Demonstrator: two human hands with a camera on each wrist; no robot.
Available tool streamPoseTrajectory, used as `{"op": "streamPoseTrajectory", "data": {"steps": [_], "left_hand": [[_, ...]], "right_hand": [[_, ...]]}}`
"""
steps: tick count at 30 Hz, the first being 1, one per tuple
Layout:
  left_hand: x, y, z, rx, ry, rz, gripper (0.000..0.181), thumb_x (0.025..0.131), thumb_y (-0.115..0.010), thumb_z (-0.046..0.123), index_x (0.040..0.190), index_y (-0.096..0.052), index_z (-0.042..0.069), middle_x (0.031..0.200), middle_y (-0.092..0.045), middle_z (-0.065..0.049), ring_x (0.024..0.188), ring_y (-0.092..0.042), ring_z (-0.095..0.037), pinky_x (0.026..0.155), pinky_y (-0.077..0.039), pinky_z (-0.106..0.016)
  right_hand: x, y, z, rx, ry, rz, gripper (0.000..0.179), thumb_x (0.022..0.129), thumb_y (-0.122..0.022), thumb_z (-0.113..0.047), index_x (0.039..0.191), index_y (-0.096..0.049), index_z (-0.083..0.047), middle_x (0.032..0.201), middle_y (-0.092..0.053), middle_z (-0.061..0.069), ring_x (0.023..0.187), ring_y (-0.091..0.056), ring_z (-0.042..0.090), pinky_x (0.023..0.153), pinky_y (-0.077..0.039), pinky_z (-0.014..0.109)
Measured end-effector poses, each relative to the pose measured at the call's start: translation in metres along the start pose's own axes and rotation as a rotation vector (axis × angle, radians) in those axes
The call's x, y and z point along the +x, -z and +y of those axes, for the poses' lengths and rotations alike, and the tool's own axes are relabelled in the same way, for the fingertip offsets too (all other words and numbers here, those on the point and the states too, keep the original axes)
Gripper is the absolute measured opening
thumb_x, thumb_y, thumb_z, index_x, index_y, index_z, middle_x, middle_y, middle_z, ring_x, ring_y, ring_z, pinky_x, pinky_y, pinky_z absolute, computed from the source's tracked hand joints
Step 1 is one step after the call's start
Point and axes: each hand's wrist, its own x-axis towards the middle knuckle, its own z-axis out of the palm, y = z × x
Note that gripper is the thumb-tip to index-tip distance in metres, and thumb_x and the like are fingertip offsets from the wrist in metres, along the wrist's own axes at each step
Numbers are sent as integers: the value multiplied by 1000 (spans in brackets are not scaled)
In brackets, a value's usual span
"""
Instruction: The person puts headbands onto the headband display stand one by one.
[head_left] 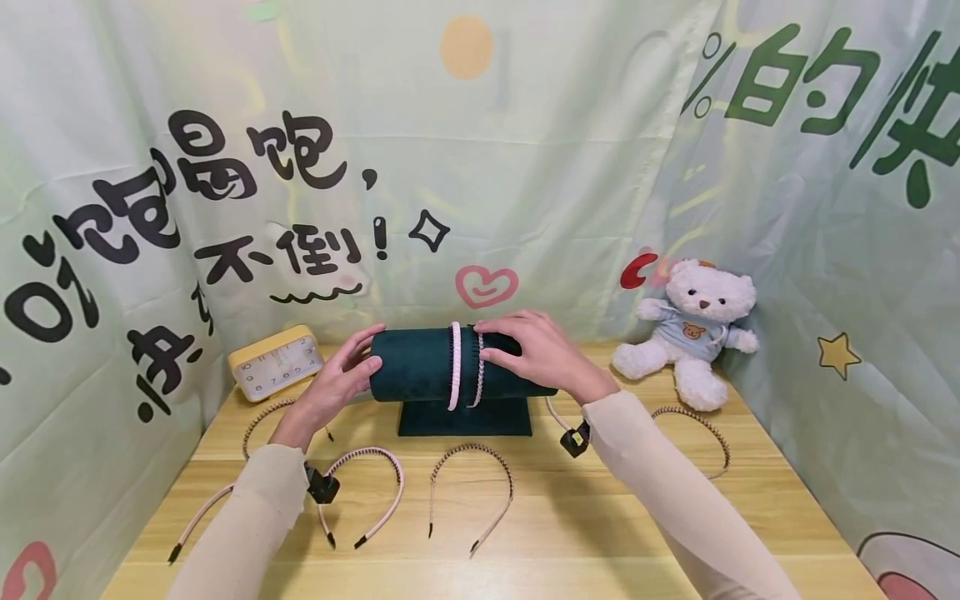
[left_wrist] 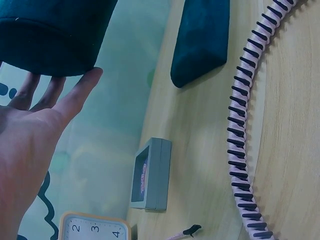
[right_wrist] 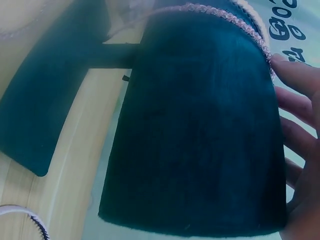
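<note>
A dark green velvet headband display stand (head_left: 420,367) has a horizontal roll on a flat base. Two headbands sit over the roll: a thick pale pink one (head_left: 455,367) and, to its right, a thinner braided pink one (head_left: 480,375). My left hand (head_left: 337,383) touches the roll's left end. In the left wrist view its extended fingertips (left_wrist: 93,74) meet the rim there. Over the roll's right part, my right hand (head_left: 532,350) holds the braided headband with thumb and fingertip; other fingers lie along the back of the roll in the right wrist view.
Several wrapped headbands lie on the wooden table (head_left: 570,533), including a brown-toned one (head_left: 510,475) and a pink one (head_left: 401,479) in front. A yellow clock (head_left: 277,364) stands back left, a white teddy bear (head_left: 701,333) back right. A small grey box (left_wrist: 160,175) stands near the clock.
</note>
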Motion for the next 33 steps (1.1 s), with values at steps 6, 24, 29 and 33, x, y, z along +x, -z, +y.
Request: {"op": "streamPoseTrajectory", "data": {"steps": [6,24,29,33], "left_hand": [[-1,0,1,5,1,0,61,115,-55,30,172,-32,33,184,-7,-14,165,-20,-47,126,-23,-78],[-2,0,1,-8,5,-2,61,116,-54,29,172,-30,32,184,-5,-13,165,-19,-47,126,-23,-78],[-2,0,2,1,7,2,60,116,-54,30,171,-32,33,184,-6,-12,165,-20,-46,126,-23,-77],[-1,0,2,2,6,-1,60,116,-55,31,171,-32,33,184,-6,-12,166,-19,-46,126,-23,-78]], "right_hand": [[4,-3,-4,-16,7,-5,50,104,-73,-46,148,-70,-22,149,-70,1,137,-62,33,124,-39,61],[7,-7,-7,-49,3,0,53,104,-72,-49,150,-68,-23,151,-69,2,137,-64,32,124,-37,61],[6,-8,-7,-45,9,5,53,105,-71,-49,150,-68,-22,151,-69,3,137,-64,31,125,-36,61],[6,-7,-5,-15,18,32,50,105,-72,-46,147,-70,-20,148,-71,5,135,-65,31,123,-39,61]]}}
